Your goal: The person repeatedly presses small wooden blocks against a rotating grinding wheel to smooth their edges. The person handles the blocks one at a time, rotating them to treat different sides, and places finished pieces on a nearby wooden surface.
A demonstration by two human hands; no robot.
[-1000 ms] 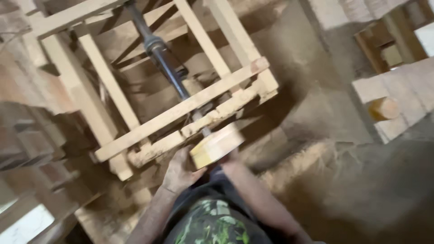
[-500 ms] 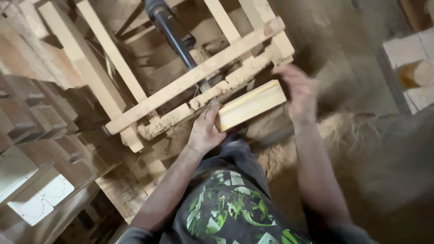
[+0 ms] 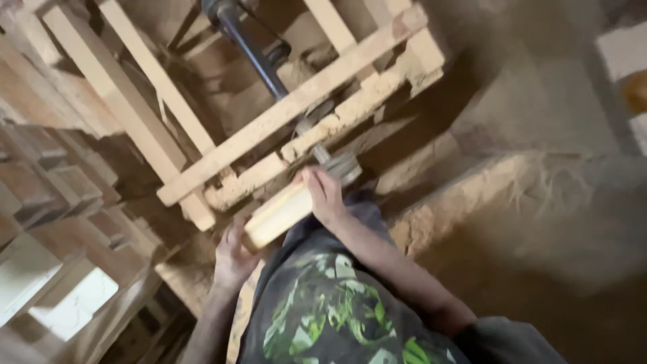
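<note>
The wooden block is gripped at both ends, just below the wooden frame. At the far left, stacked wooden pieces are seen, blurred and well apart from the work. Next, the left hand is found under the block's lower end, fingers curled up against its underside; the grip is partly hidden, but the block is plainly being supported there. The block's long axis runs from about eight o'clock, at the left hand, up toward two o'clock, where the right hand is clamped over its upper end, fingers wrapped across the top face.

From that upper end the metal piece at the tip of the dark shaft lies at roughly one o'clock, just beside the right hand's fingers; whether it is touched cannot be told through the blur. The right hand is judged the nearer to it, the left being a block's length away down the axis. The shaft itself slants off toward eleven o'clock through the frame. Farther right, a heap of sawdust is seen on the floor.
</note>
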